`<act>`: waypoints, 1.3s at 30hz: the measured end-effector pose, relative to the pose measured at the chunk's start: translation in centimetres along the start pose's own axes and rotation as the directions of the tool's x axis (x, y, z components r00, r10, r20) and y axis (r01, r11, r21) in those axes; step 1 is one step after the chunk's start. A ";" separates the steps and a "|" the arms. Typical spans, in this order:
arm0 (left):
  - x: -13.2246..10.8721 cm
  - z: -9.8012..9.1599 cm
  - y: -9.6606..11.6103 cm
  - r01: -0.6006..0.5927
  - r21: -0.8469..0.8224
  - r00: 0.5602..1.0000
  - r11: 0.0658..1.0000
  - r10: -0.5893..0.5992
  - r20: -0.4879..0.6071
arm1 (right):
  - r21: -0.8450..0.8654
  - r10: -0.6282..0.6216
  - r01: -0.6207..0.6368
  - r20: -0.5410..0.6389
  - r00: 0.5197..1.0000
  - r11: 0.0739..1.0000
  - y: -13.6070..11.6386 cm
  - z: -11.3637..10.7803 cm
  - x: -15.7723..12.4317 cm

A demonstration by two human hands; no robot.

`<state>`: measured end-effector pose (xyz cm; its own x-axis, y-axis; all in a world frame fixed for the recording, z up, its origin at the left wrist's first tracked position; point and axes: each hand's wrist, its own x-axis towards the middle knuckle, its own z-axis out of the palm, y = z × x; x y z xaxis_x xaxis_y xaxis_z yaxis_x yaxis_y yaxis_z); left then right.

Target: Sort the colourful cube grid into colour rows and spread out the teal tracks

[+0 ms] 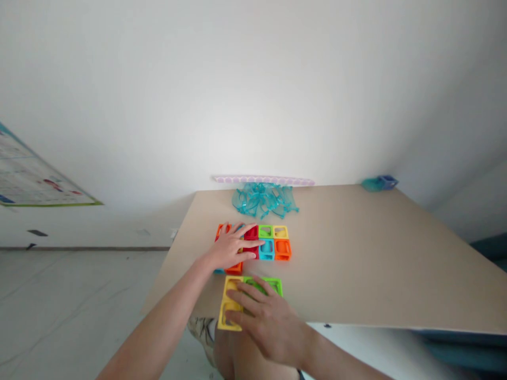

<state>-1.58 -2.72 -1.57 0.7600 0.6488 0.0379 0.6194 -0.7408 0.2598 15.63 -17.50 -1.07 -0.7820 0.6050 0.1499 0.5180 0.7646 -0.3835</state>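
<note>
My left hand (pixel 227 248) lies palm down with its fingers spread over a set of joined square-framed toy blocks (pixel 266 249) in red, green, yellow, blue and orange. It covers the blocks at the left of this set. Closer to me, my right hand (pixel 263 319) reaches over an L-shaped piece of yellow and green frame blocks (pixel 230 319). Four of its fingers rest across the yellow part; the thumb is out of sight, apparently underneath. The yellow end juts past the table's front edge and looks raised. An orange block (pixel 234 268) shows under my left wrist.
Teal mesh bags (pixel 263 199) lie in a heap at the back of the beige table (pixel 356 264). A pale purple patterned strip (pixel 263 180) stands behind them against the wall. At the back right corner sits a small blue container (pixel 386 182). My legs are below the front edge.
</note>
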 end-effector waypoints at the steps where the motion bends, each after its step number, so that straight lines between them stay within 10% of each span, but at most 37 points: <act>1: 0.0 0.0 0.0 0.000 -0.001 1.000 1.000 0.000 0.001 | -0.007 0.008 -0.008 -0.002 1.000 1.000 0.2 -0.2 -0.6; 12: 0.1 0.2 0.7 0.024 0.019 0.999 1.000 -0.023 -0.038 | -0.040 0.064 -0.079 -0.301 0.952 0.996 4.8 -1.4 -1.5; 16: 0.1 0.2 0.7 0.023 0.020 1.000 1.000 -0.023 -0.008 | 0.026 0.196 -0.232 -0.630 0.751 0.972 5.0 0.0 -3.3; 19: 0.0 0.1 0.7 0.004 0.022 1.000 1.000 -0.005 0.018 | 0.112 0.365 -0.397 -0.668 0.649 0.911 4.8 1.9 -5.9; 29: 0.2 0.3 0.8 0.023 0.014 1.000 1.000 -0.023 -0.006 | 0.269 0.462 -0.383 -0.637 0.618 0.884 2.0 6.1 -6.2; 39: 0.2 0.0 1.1 0.033 0.024 0.999 0.999 -0.032 -0.014 | 0.375 0.427 -0.247 -0.541 0.725 0.894 -2.6 7.3 -2.4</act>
<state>-0.73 -3.46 -1.28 0.7368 0.6747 0.0425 0.6484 -0.7231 0.2380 13.67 -22.61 -7.04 -0.1581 0.8849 0.4381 0.5259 0.4509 -0.7212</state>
